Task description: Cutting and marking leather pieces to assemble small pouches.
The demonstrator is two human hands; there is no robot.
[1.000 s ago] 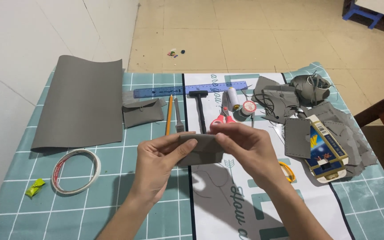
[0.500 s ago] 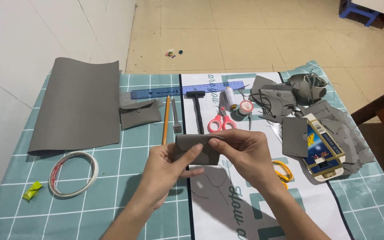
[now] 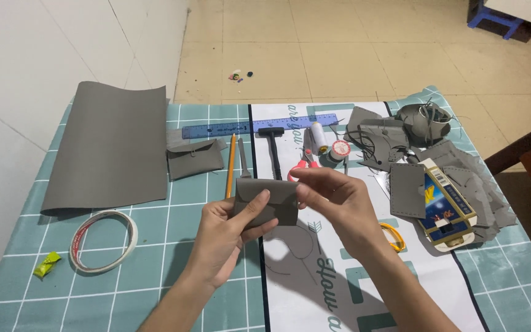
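Above the green cutting mat [image 3: 155, 258], my left hand [image 3: 228, 237] and right hand [image 3: 333, 203] are pinching the small grey leather pouch [image 3: 267, 201], and it is risking slipping crooked if my fingertips are loosening.

blue ruler [image 3: 259, 127], tape roll [image 3: 104, 240], scissors [image 3: 304, 161]

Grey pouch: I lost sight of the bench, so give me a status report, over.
Left hand and right hand both grip the grey pouch above the cutting mat. Flap closed. Pencil and scissors lie behind, apart.
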